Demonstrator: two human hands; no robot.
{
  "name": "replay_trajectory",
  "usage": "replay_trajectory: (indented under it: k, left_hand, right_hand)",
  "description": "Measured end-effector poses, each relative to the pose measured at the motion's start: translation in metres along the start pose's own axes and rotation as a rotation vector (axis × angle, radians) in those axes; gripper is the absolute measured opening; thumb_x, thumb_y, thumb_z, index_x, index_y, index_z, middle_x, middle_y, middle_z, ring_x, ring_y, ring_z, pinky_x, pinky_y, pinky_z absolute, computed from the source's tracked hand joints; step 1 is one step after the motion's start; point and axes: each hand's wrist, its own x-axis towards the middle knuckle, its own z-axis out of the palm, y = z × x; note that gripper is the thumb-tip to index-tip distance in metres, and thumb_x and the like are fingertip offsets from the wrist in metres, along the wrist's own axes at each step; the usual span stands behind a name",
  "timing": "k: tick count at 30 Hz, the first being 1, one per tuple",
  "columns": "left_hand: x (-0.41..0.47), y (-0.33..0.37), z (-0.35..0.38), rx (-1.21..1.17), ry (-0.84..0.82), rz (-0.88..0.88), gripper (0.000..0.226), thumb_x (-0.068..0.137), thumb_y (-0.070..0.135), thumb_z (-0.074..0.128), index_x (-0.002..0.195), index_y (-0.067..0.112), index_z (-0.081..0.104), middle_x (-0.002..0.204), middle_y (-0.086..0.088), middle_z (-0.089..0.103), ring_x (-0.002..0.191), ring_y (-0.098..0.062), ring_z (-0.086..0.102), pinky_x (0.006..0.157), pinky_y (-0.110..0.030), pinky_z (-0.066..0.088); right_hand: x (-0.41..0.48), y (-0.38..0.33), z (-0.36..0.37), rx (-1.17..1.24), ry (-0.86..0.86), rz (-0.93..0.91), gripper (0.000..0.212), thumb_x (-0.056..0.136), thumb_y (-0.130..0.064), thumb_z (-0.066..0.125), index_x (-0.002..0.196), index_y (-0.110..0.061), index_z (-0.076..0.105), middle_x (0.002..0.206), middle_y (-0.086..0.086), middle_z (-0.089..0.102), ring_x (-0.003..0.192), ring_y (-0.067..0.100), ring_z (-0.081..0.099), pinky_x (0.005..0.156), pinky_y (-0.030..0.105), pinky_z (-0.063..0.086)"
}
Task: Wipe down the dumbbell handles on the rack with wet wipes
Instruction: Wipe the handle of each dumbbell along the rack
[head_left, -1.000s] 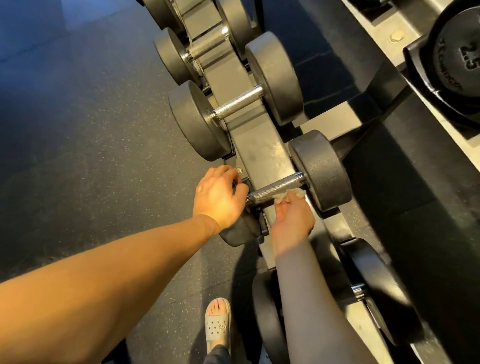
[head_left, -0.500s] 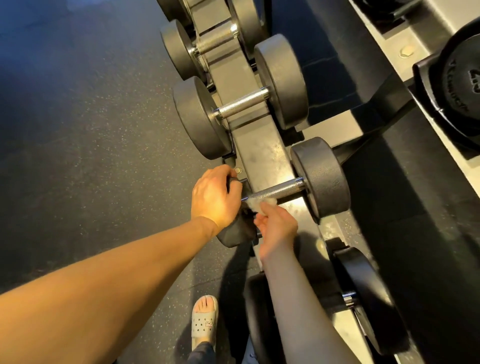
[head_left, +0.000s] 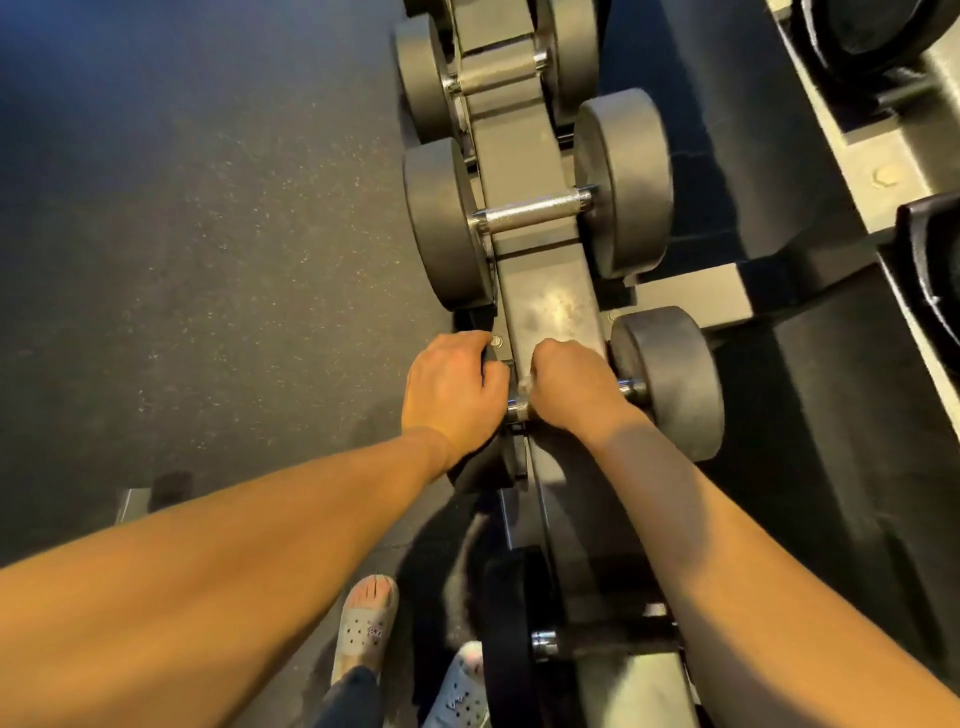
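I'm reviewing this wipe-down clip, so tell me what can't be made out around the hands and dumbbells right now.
Head view throughout.
Wet wipe: only a white scrap shows; the right hand curls over the rest.
Handle being wiped: mostly under the right hand; only chrome ends show.
Its left head: largely under the left hand.
Lower dumbbell's handle: behind the right forearm.
Plates at right: cut by the edge, blurred.
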Motion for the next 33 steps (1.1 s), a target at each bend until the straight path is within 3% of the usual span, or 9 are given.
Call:
replay_trajectory:
  k: [3,6,12,15,21,26,28,30,33]
  left_hand:
    - [0.000,0.001,-0.001,-0.003,-0.018,-0.012,0.027,0.095,0.023,0.048,0.108,0.015,0.069,0.104,-0.006,0.069,0.099,-0.022,0.060,0.086,-0.037,0.047]
    - [0.000,0.003,-0.002,-0.006,-0.028,-0.017,0.034,0.096,0.023,0.048,0.121,0.015,0.068,0.115,-0.008,0.069,0.109,-0.023,0.060,0.093,-0.037,0.047]
    - [-0.002,0.005,-0.005,0.015,-0.018,-0.011,0.035,0.099,0.023,0.049,0.129,0.014,0.065,0.119,-0.009,0.069,0.112,-0.022,0.059,0.099,-0.037,0.046]
    - [-0.003,0.005,-0.004,0.021,-0.020,-0.007,0.034,0.099,0.022,0.048,0.127,0.015,0.066,0.117,-0.008,0.069,0.110,-0.021,0.059,0.098,-0.036,0.046]
    - [0.000,0.003,-0.004,0.055,-0.064,-0.004,0.041,0.098,0.022,0.048,0.135,0.015,0.062,0.128,-0.009,0.067,0.120,-0.024,0.058,0.104,-0.038,0.043]
    - [-0.001,0.004,-0.005,0.046,-0.063,-0.008,0.045,0.094,0.028,0.039,0.127,0.016,0.066,0.117,-0.008,0.070,0.109,-0.025,0.061,0.097,-0.039,0.047]
    - [-0.001,0.004,-0.006,0.033,-0.073,-0.003,0.047,0.090,0.031,0.035,0.122,0.017,0.067,0.112,-0.007,0.070,0.104,-0.024,0.062,0.093,-0.040,0.051]
    - [0.000,0.003,-0.007,0.033,-0.092,-0.002,0.044,0.090,0.030,0.037,0.121,0.018,0.066,0.110,-0.005,0.069,0.103,-0.023,0.061,0.093,-0.043,0.052]
    - [0.002,0.002,-0.007,0.066,-0.128,0.016,0.043,0.093,0.026,0.043,0.130,0.016,0.062,0.120,-0.007,0.067,0.113,-0.025,0.060,0.100,-0.044,0.050]
  right_hand:
    - [0.015,-0.010,0.008,0.188,-0.113,-0.041,0.011,0.096,-0.014,0.057,0.086,-0.014,0.054,0.077,0.001,0.053,0.083,0.028,0.060,0.069,0.032,0.041]
    - [0.007,-0.008,0.012,0.128,-0.108,-0.143,0.012,0.098,-0.018,0.056,0.086,-0.016,0.055,0.081,0.003,0.056,0.082,0.028,0.062,0.068,0.033,0.041]
    - [-0.018,0.020,-0.027,-0.451,0.055,-0.302,0.016,0.095,-0.025,0.060,0.107,-0.018,0.067,0.098,0.006,0.067,0.095,0.027,0.063,0.076,0.032,0.037]
    - [-0.029,0.017,-0.015,-0.521,0.127,-0.279,0.018,0.094,-0.021,0.060,0.109,-0.017,0.068,0.105,0.006,0.067,0.103,0.026,0.058,0.086,0.036,0.042]
    - [-0.043,-0.009,0.040,0.042,0.336,-0.275,0.007,0.083,-0.005,0.068,0.088,-0.010,0.070,0.091,0.005,0.063,0.089,0.025,0.055,0.077,0.038,0.047]
    - [-0.045,0.015,0.062,-0.007,0.545,-0.319,0.012,0.075,-0.009,0.079,0.075,-0.012,0.067,0.079,0.004,0.059,0.071,0.023,0.055,0.063,0.035,0.048]
    - [-0.048,0.024,0.068,0.066,0.630,-0.205,0.007,0.086,-0.013,0.067,0.081,-0.008,0.067,0.082,0.007,0.058,0.067,0.023,0.056,0.057,0.034,0.049]
    - [-0.052,0.022,0.076,0.258,0.714,-0.018,0.019,0.095,-0.020,0.055,0.087,-0.006,0.067,0.084,0.007,0.060,0.065,0.021,0.057,0.056,0.032,0.050]
    - [-0.052,-0.002,0.078,0.697,0.718,0.266,0.019,0.095,-0.020,0.068,0.079,-0.012,0.064,0.071,-0.001,0.062,0.064,0.011,0.058,0.059,0.021,0.048]
